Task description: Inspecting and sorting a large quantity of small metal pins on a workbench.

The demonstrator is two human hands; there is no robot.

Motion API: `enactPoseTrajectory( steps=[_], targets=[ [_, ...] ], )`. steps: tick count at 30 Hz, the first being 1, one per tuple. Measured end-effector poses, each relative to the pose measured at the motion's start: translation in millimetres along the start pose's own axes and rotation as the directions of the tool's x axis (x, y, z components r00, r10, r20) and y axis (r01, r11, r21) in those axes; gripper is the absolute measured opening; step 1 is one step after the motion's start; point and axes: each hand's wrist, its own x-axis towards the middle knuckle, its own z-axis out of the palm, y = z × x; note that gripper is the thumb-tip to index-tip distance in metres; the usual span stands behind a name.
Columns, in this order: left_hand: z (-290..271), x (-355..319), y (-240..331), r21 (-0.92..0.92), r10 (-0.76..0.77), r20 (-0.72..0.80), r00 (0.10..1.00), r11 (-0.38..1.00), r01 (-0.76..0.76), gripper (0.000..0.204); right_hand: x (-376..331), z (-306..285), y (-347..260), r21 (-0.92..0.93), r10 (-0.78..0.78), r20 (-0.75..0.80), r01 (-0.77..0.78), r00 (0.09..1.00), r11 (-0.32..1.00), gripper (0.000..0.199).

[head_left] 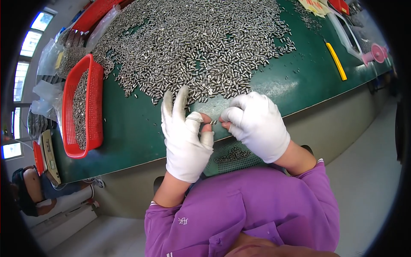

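Note:
A broad heap of small silver metal pins [192, 55] covers the far part of the green table. At the heap's near edge is my left hand [183, 139], in a white glove with bare thumb and index fingertips. Those two tips pinch at a tiny metal pin [213, 122], while the other fingers stretch toward the heap. My right hand [261, 126], gloved alike, faces it with thumb and forefinger pressed together. Whatever lies in that right pinch is too small to make out. Below both hands, a green mesh basket [214, 168] with more pins sits at the table's front edge.
A red plastic basket [99, 107] with pins stands at left, beside clear plastic bags [47, 92] and a scale [50, 158]. On the right lie a yellow-handled tool [336, 61], a white tray [346, 36] and a small pink fan-like object [378, 53]. Another person [32, 188] is at lower left.

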Motion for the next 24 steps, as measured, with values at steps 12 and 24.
enactPoseTrajectory(
  steps=[12,24],
  targets=[
    [2.4,-0.4,-4.4,-0.002,0.000,-0.019,1.000,1.000,0.000,0.020,6.8,7.2,-6.6,0.049,0.044,0.014,-0.045,0.999,0.998,0.015],
    [-2.7,-1.0,-2.3,-0.035,-0.027,0.035,0.999,0.999,0.028,0.023,7.4,8.9,-10.7,0.117,0.053,0.037,-0.057,0.998,0.991,0.017]
  ],
)
